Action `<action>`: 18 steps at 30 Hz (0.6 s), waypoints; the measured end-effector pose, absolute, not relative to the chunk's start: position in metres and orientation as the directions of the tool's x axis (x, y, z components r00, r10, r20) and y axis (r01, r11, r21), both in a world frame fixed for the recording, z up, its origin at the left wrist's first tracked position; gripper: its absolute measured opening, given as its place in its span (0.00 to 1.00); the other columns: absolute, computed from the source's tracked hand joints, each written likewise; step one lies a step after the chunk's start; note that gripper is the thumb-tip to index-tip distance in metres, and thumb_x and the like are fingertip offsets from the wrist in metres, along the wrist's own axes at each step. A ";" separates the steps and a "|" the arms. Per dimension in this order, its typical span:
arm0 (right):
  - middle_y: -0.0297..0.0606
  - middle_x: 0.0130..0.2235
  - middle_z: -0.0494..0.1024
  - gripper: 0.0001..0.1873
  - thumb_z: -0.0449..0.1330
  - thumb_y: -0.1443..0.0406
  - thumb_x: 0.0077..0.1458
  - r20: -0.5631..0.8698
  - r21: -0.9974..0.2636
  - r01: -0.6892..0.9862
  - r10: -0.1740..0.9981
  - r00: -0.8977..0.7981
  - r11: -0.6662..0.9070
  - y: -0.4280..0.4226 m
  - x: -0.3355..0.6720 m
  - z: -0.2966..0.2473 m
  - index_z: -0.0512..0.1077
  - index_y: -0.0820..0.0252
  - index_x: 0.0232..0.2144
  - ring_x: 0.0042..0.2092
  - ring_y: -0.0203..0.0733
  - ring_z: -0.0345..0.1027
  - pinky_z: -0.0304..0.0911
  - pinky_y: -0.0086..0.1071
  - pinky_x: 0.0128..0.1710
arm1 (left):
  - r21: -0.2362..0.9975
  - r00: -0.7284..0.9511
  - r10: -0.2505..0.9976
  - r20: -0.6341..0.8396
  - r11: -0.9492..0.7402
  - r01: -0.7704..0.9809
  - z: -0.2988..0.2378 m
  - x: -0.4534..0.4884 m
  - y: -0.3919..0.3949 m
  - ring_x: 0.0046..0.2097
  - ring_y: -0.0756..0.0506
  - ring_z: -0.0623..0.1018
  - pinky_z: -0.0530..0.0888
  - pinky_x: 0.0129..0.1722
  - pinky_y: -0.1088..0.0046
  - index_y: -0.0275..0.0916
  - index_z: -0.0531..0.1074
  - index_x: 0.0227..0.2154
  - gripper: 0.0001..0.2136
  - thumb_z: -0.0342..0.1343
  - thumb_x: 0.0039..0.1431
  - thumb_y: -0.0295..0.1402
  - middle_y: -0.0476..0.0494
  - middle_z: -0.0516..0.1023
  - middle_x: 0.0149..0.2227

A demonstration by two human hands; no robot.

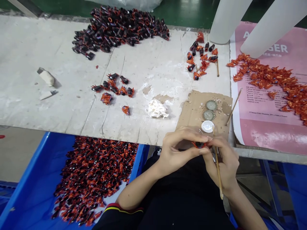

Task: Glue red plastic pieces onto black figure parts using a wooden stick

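My left hand [178,150] pinches a small red and black piece [199,144] between thumb and fingers, just below the table's front edge. My right hand [225,163] meets it from the right; its fingers are closed on a thin wooden stick [217,166] that runs down across the palm. Right above the hands, three round caps [208,115] lie on a piece of brown cardboard [192,110], the nearest one white.
A blue bin [28,191] at lower left holds many red-black pieces [93,172]. More lie on the white table: a big dark pile [120,27], small clusters [112,88] [201,57], orange scraps [271,78] on a pink sheet. A crumpled white tissue [157,108] and another stick [233,106] are nearby.
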State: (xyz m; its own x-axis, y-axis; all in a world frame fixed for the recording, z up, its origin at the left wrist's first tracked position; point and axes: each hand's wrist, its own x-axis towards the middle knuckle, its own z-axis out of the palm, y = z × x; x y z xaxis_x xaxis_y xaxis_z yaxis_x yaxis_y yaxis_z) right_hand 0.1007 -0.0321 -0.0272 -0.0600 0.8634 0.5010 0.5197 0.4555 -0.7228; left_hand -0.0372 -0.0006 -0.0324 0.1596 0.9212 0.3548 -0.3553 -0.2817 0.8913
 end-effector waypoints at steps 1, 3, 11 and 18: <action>0.34 0.32 0.74 0.04 0.58 0.70 0.60 0.491 -0.733 0.512 0.869 -0.057 0.448 -0.032 0.100 -0.026 0.67 0.57 0.38 0.32 0.37 0.70 0.68 0.30 0.31 | 0.884 0.167 0.929 0.331 -0.243 -0.399 -0.032 -0.037 0.000 0.45 0.48 0.81 0.79 0.46 0.75 0.41 0.79 0.37 0.11 0.67 0.51 0.25 0.46 0.84 0.35; 0.35 0.34 0.75 0.06 0.58 0.69 0.59 0.467 -0.753 0.492 0.882 -0.067 0.437 -0.031 0.099 -0.024 0.68 0.57 0.40 0.35 0.39 0.71 0.69 0.31 0.33 | 0.867 0.179 0.937 0.301 -0.191 -0.461 -0.032 -0.036 0.000 0.49 0.49 0.80 0.77 0.50 0.75 0.43 0.79 0.38 0.10 0.67 0.52 0.26 0.48 0.84 0.35; 0.36 0.41 0.78 0.11 0.56 0.69 0.61 0.425 -0.779 0.439 0.892 -0.156 0.448 -0.031 0.098 -0.019 0.69 0.54 0.46 0.44 0.41 0.74 0.71 0.34 0.42 | 0.837 0.208 0.949 0.238 -0.091 -0.540 -0.035 -0.036 0.002 0.48 0.47 0.80 0.75 0.55 0.68 0.46 0.80 0.35 0.09 0.69 0.50 0.31 0.49 0.81 0.38; 0.34 0.34 0.74 0.06 0.52 0.69 0.64 0.504 -0.729 0.457 0.851 -0.145 0.510 -0.035 0.094 -0.018 0.66 0.56 0.43 0.37 0.37 0.71 0.68 0.30 0.33 | 0.803 0.222 0.941 0.255 -0.078 -0.591 -0.030 -0.033 -0.002 0.46 0.50 0.80 0.76 0.53 0.72 0.47 0.80 0.36 0.10 0.69 0.50 0.29 0.51 0.82 0.35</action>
